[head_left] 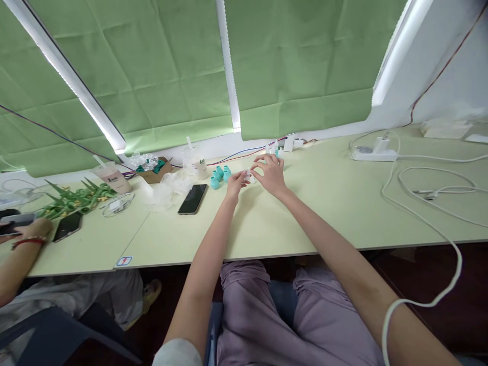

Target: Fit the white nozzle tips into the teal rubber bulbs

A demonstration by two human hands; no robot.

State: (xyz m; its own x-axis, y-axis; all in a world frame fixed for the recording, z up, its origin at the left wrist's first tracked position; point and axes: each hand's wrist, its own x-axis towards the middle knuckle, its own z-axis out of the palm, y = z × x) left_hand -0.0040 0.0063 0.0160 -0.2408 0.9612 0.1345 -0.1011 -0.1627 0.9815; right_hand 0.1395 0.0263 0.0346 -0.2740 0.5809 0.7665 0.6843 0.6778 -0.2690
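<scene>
My left hand [237, 184] is closed, its fingertips pinching a small white plastic piece [248, 176] above the table. From the other side my right hand [271, 175] reaches over with bent fingers, thumb and index finger touching the same white piece. The exact kind of piece is too small to make out. Just left of my left hand stand several turquoise rounded caps [215, 181] in a cluster. Behind my right hand are white and turquoise small parts [275, 147], partly hidden by the fingers.
A black phone [192, 199] lies left of the caps, beside crumpled clear plastic [163, 190]. Drink cups [114, 179] and a cardboard box [155, 173] stand near the wall. A power strip [373, 154] and white cables [415, 234] spread rightward. At left, another person's arm [28, 244] rests on the table.
</scene>
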